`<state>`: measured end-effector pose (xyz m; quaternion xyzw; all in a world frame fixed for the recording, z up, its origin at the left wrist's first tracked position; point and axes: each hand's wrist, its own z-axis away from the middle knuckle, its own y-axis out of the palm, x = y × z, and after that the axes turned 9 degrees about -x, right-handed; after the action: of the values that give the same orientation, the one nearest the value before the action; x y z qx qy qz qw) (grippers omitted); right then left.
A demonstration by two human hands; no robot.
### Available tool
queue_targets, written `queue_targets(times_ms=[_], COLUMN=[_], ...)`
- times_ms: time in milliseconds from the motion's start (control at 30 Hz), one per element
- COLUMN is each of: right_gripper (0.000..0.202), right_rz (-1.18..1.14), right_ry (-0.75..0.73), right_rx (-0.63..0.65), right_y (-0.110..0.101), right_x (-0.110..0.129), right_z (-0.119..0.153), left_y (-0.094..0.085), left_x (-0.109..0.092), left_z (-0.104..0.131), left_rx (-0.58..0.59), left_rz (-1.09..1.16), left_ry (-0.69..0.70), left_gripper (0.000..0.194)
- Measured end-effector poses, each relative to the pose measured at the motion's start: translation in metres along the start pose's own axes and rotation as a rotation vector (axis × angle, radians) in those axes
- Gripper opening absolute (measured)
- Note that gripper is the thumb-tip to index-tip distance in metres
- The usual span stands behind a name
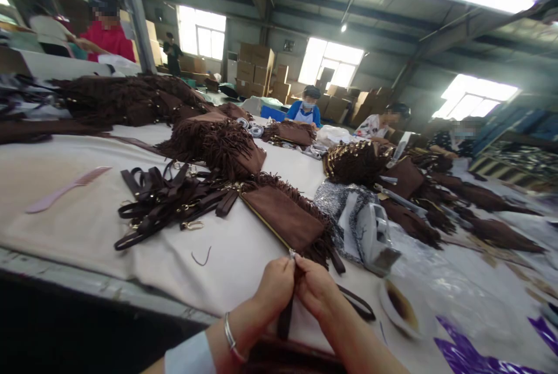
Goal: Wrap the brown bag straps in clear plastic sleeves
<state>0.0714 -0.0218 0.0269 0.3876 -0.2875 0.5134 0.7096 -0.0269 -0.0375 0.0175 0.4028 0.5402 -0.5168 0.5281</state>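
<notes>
A brown fringed pouch with a gold zipper lies on the cloth-covered table, its near corner at my fingertips. My left hand is closed in a pinch on a small metal clasp at that corner. Right beside it, my right hand pinches at the same spot, touching the left. A dark strap hangs down below my hands. Left of the pouch lies a heap of dark straps with gold clasps. My fingers partly hide the clasp.
A pink comb lies at the left. Piles of fringed pouches stand behind. On the right are a tape dispenser, a white dish and clear plastic. Several people work at the far side.
</notes>
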Motion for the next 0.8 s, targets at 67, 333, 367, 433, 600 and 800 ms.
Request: queue_targets(times_ms=[67, 333, 367, 433, 600, 800], right_gripper=[0.019, 0.021, 0.021, 0.025, 0.032, 0.036], right_rz=[-0.094, -0.323, -0.331, -0.312, -0.306, 0.367], right_ry=[0.040, 0.064, 0.044, 0.002, 0.062, -0.272], right_rx=[0.030, 0.175, 0.177, 0.178, 0.264, 0.089], right_y=[0.005, 0.019, 0.020, 0.021, 0.016, -0.038], right_x=[0.000, -0.005, -0.006, -0.005, 0.000, 0.010], right_z=[0.001, 0.001, 0.000, -0.001, 0.007, 0.043], left_y=[0.001, -0.012, -0.014, -0.017, -0.021, -0.058], left_x=[-0.005, -0.040, -0.043, -0.045, -0.039, -0.021], left_z=[0.002, 0.002, 0.002, 0.001, 0.001, -0.013], left_rx=[0.012, 0.238, 0.260, 0.305, 0.384, 0.285], left_rz=[0.191, 1.018, 1.092, 1.180, 1.070, 0.136], left_ry=[-0.201, -0.888, -0.921, -0.965, -0.959, -0.361], left_gripper=[0.026, 0.032, 0.032, 0.031, 0.032, 0.033])
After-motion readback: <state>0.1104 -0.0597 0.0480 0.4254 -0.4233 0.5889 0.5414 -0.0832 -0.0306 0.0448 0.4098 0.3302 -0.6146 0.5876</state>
